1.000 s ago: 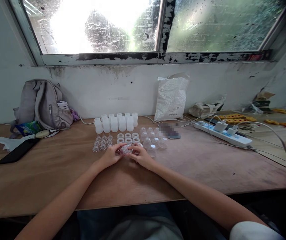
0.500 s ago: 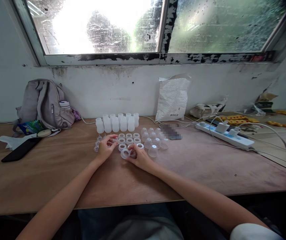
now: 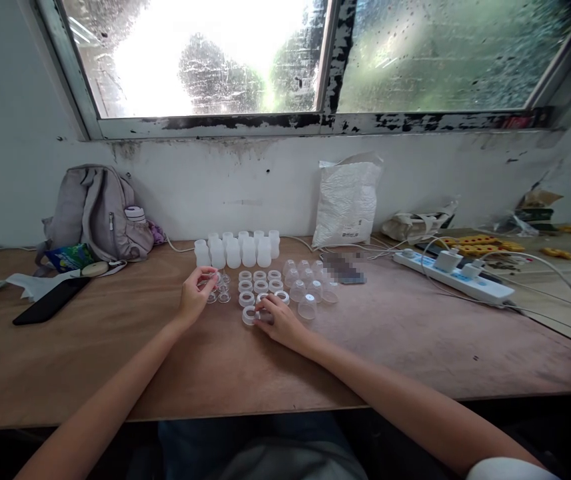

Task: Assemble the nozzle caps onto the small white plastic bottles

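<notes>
My left hand (image 3: 196, 293) has its thumb and fingertips closed at the left side of the clear bottle nipples (image 3: 223, 296), apparently on one of them; the fingers partly hide it. My right hand (image 3: 279, 319) is bent over the front of the screw rings, its fingers closed on a white translucent screw ring (image 3: 250, 316) lying on the table. Behind it, more screw rings (image 3: 246, 299) lie in rows. To the right, clear dome caps (image 3: 308, 307) stand in a group. Several frosted white bottles (image 3: 233, 253) stand upright at the back.
A grey backpack (image 3: 96, 217) leans on the wall at left, with a black phone (image 3: 51, 301) before it. A white plastic parcel (image 3: 348, 200) stands behind the caps. A partly blurred phone (image 3: 348, 270) lies nearby. At right is a power strip (image 3: 458, 279) with cables on the wooden table (image 3: 390, 353).
My left hand has moved left across the nipples, uncovering some of them. My right hand stays at the front ring, which now lies flatter on the table. The view has shifted slightly.
</notes>
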`<state>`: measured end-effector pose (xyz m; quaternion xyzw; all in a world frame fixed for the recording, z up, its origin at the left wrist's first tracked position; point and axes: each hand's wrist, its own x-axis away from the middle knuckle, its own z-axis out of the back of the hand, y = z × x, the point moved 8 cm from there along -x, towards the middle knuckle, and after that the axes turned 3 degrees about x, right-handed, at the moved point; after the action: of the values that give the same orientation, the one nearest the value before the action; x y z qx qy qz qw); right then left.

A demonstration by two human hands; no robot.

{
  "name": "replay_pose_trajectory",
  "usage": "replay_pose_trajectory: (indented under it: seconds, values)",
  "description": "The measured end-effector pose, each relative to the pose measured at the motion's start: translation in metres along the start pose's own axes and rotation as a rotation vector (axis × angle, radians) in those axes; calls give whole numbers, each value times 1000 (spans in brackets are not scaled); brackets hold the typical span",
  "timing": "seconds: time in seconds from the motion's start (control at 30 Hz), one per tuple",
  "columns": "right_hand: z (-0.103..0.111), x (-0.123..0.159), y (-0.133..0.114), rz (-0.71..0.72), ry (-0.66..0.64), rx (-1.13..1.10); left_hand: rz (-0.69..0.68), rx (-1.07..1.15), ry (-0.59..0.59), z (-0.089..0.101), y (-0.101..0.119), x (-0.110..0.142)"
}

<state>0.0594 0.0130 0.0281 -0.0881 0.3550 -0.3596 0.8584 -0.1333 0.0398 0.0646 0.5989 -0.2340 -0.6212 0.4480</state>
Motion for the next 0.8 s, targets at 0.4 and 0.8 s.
replay_pose_trajectory:
  seconds: [0.4,0.8]
  values:
    - [5,1,-3,17,53,67,27,-489,-374,53,-41,42]
    - [7,2,-3,6,63,72,9,-529,-350,52,-39,41]
